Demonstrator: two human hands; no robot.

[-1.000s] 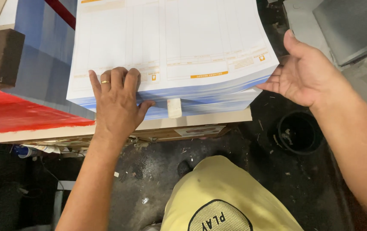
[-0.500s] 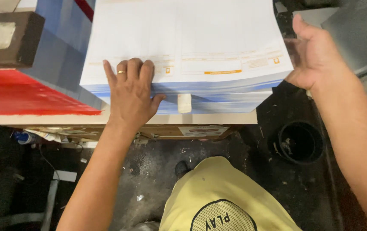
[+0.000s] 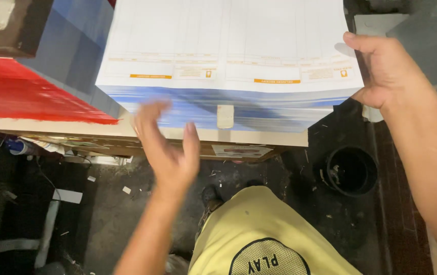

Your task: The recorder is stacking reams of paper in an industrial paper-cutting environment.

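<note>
A thick stack of white printed forms point(image 3: 228, 46) with blue-tinted edges lies on a table, its near edge facing me. My right hand point(image 3: 381, 69) presses flat against the stack's right side, fingers extended. My left hand point(image 3: 170, 147) hovers blurred in front of the stack's near edge, fingers apart, holding nothing and off the paper. A small white tab point(image 3: 225, 116) sticks out of the stack's front face.
A red sheet point(image 3: 24, 94) and a blue sheet point(image 3: 75, 51) lie on the table point(image 3: 259, 136) to the left. A dark box point(image 3: 14, 30) sits at top left. A black round bucket point(image 3: 351, 170) stands on the dark floor at right.
My left hand has lifted off the top of the stack and pulled back toward me. My right hand has moved up along the stack's right side.
</note>
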